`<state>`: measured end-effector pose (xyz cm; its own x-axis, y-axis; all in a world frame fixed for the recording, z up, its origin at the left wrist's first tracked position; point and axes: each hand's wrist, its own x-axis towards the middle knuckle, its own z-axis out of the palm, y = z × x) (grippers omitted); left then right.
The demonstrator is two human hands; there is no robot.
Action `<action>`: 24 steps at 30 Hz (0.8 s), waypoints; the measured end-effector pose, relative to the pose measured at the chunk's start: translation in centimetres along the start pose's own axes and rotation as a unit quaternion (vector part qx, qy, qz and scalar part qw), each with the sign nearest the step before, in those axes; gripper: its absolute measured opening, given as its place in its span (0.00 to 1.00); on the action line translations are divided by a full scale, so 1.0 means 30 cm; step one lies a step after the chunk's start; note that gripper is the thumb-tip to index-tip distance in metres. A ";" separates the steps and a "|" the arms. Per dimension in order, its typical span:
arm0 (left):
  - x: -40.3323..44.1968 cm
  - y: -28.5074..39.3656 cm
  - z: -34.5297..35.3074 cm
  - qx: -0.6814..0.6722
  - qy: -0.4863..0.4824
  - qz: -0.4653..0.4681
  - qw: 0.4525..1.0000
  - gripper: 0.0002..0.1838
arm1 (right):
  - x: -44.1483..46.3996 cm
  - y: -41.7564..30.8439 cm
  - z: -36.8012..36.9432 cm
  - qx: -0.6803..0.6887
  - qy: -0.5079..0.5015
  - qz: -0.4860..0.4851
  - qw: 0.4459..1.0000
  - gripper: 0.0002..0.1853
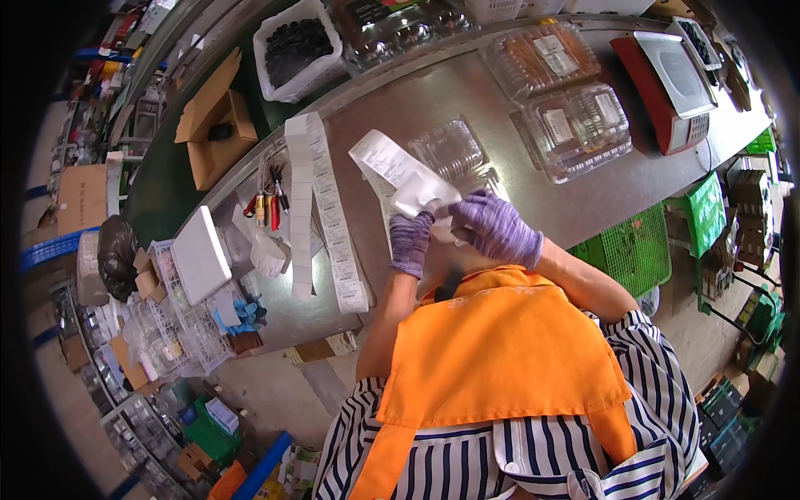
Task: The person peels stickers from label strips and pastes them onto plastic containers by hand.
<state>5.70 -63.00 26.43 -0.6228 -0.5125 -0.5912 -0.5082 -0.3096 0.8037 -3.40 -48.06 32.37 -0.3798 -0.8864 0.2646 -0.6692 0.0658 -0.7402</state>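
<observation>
Both of my hands wear purple knit gloves. My left hand (pixel 410 242) is closed around a white strip of printed labels (pixel 387 162), which rises from the grip and bends over toward the table. Close beside it, my right hand (pixel 497 229) has its fingers drawn together at the strip's near end; its fingertips partly hide what they pinch. Just beyond the hands lies a clear plastic clamshell box (pixel 448 148). To the left, more label strips (pixel 333 225) lie flat on the metal table.
Filled clamshell boxes (pixel 575 129) and a red scale (pixel 654 92) stand on the right of the metal table (pixel 400 96). An open cardboard box (pixel 218 137), a white tub of dark pieces (pixel 296 50) and pens (pixel 267 204) are left. A green crate (pixel 637 250) stands below.
</observation>
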 end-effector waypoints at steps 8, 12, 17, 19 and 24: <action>0.130 0.030 -0.217 -0.385 -0.093 0.067 0.916 0.20 | 0.020 -0.104 -0.072 0.522 0.076 0.270 0.806 0.21; -0.047 0.065 -0.108 0.062 -0.274 0.296 0.913 0.22 | 0.089 -0.028 -0.106 0.487 0.147 0.310 0.803 0.16; -0.110 0.120 -0.064 -0.081 -0.131 0.030 0.988 0.12 | 0.108 -0.001 -0.098 0.449 0.129 0.286 0.836 0.20; -0.090 0.116 -0.066 -0.213 -0.116 -0.013 0.970 0.09 | 0.100 -0.010 -0.080 0.440 0.083 0.271 0.852 0.25; -0.096 0.147 -0.083 -0.234 -0.116 -0.089 0.961 0.11 | 0.074 0.014 -0.039 0.289 0.033 0.267 0.919 0.31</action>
<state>6.74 -64.89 31.84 -0.6937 -0.2421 -0.6784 -0.3301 -0.7302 0.5982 -5.29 -49.46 33.38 -0.6053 -0.7678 -0.2098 0.0683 0.2125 -0.9748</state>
